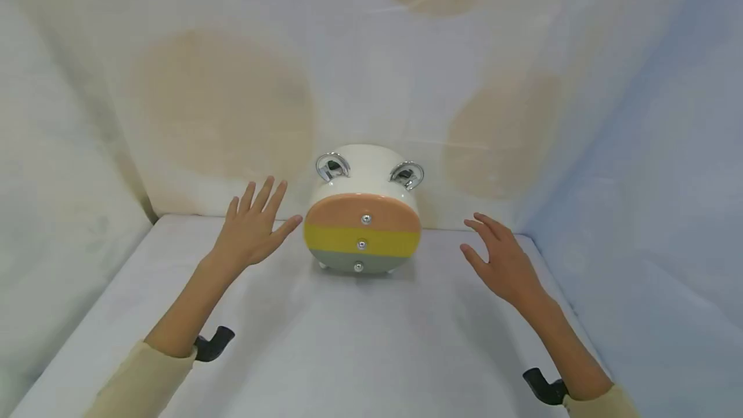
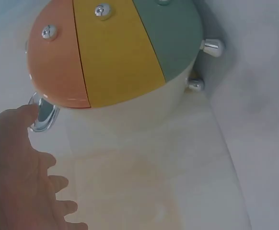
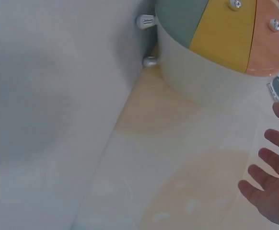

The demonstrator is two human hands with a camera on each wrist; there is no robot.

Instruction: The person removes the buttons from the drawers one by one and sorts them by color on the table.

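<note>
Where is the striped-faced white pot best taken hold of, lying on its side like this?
Probably by the round white body of the pot, one open hand on each flank: the left hand from its left, the right hand from its right. The body is wide and smooth, and both flanks look bare, while the chrome ring handles look small and face upward.

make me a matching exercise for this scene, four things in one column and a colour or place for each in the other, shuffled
Things:
1. top band of the pot's face
2. middle band
3. bottom band
4. ring handles

Colour or place:
A. yellow
B. shiny chrome, on the white body
C. grey-green
D. orange

Both the left hand and the right hand hover open beside the pot, touching nothing.

Pairs: 1-D, 2-A, 3-C, 4-B
</note>
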